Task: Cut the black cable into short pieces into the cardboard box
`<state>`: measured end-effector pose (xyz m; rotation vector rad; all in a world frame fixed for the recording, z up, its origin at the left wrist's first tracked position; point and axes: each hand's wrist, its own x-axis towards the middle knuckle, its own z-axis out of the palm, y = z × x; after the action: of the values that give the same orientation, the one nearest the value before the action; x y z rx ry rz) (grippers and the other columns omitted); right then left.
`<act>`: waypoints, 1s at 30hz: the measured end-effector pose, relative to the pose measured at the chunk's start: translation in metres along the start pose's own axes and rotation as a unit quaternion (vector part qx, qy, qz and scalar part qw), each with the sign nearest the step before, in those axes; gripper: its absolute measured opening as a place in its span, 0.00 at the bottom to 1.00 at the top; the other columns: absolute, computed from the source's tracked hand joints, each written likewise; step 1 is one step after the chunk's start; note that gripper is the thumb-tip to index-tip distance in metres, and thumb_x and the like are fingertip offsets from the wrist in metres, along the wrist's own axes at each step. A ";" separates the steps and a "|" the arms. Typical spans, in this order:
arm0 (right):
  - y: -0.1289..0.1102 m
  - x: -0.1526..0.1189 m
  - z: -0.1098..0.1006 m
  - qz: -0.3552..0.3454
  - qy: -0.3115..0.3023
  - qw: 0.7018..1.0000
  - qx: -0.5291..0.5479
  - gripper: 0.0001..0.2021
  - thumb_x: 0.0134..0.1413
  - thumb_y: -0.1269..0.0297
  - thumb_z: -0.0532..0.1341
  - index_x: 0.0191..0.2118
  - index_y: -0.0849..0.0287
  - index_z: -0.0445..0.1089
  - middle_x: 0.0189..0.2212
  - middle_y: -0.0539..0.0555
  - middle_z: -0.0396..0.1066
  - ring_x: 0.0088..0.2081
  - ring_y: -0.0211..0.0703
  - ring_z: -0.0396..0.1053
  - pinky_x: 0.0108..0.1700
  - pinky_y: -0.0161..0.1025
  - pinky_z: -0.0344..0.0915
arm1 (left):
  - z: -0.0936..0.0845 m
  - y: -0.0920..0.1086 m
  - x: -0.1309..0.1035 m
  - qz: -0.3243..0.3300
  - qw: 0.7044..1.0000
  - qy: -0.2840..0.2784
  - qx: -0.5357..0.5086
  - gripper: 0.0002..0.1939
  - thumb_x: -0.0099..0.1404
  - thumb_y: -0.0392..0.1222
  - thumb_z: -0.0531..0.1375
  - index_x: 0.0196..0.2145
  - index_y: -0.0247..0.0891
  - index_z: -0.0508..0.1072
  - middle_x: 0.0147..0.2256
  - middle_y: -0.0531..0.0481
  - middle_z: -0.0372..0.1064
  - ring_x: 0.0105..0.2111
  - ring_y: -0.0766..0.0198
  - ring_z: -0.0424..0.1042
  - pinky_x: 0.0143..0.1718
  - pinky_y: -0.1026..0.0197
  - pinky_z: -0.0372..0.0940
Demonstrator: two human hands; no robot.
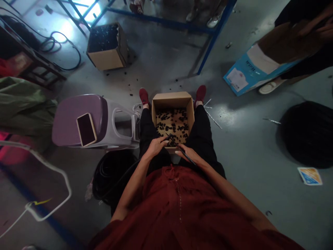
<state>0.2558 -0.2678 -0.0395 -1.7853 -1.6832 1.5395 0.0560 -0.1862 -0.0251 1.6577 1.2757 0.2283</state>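
Observation:
My left hand is closed at the near edge of a cardboard box, its fingertips on a small dark piece whose kind I cannot make out. Opposite it, my right hand is closed around a thin black strip, perhaps cable, that runs back along the palm. The fingertips of both hands are a short distance apart. Many small black pieces lie scattered over the bottom of the box, which stands between my legs. Beside my left leg rests a coil of black cable or tubing.
A purple-topped stool with a phone on it stands at left. Ahead are a filled cardboard box and a blue metal frame. At right are a blue carton, another person's shoe and a black bundle.

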 end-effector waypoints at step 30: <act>0.018 0.005 0.013 0.035 0.054 0.996 -0.059 0.12 0.49 0.68 0.54 0.42 0.57 0.62 0.30 0.53 0.71 0.29 0.39 0.66 0.32 0.30 0.55 | 0.010 -0.008 0.001 -0.014 0.998 0.013 -0.056 0.21 0.62 0.47 0.53 0.48 0.35 0.74 0.26 0.52 0.71 0.26 0.68 0.64 0.29 0.67 0.58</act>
<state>0.2544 -0.2752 -0.0608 -1.9693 -1.7088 1.3692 0.0577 -0.1915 -0.0364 1.5451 1.2807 0.3004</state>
